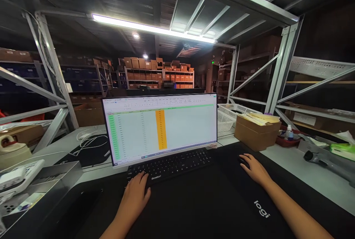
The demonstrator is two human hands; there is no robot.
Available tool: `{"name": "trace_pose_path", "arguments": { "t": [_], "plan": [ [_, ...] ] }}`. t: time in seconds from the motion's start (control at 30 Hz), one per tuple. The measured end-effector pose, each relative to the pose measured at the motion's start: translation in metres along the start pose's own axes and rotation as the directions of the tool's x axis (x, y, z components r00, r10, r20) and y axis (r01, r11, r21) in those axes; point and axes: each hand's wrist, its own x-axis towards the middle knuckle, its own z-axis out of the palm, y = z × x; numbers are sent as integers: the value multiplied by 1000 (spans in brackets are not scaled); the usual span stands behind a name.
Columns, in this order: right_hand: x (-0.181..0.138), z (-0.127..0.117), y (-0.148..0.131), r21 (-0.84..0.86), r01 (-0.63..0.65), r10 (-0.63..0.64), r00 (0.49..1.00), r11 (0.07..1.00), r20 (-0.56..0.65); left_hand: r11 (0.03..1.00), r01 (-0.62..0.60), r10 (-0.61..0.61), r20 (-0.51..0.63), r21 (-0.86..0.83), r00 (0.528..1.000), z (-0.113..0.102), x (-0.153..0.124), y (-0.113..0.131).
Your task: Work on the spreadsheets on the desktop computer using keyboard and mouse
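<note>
A monitor [161, 128] showing a spreadsheet with a green column and an orange column stands on the desk in front of me. A black keyboard [172, 165] lies before it on a black desk mat [210, 205]. My left hand [135, 193] rests on the keyboard's left end, fingers loosely spread over the keys. My right hand [255, 168] lies curved over a black mouse [243, 162] on the mat to the right, covering most of it.
An open cardboard box [256, 128] and white baskets [230, 115] stand right of the monitor. A handheld scanner [313, 157] lies at far right. A tape dispenser [11, 150] and a clear tray [41, 183] sit at left. Metal shelving frames surround the desk.
</note>
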Motion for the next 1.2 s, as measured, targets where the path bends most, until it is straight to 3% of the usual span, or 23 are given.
{"name": "trace_pose_path", "arguments": {
  "t": [0.33,0.9,1.2],
  "plan": [
    [0,4,5,-1,28,-28,999,1000,-21,1000,-13,13,-38,-13,999,2,-1,0],
    [0,-1,0,-14,-7,7,1000,1000,16,1000,-11,11,12,18,1000,4,3,-4],
    [1,3,5,2,-9,9,1000,1000,5,1000,-13,13,-33,8,999,6,1,-4]
  ]
}}
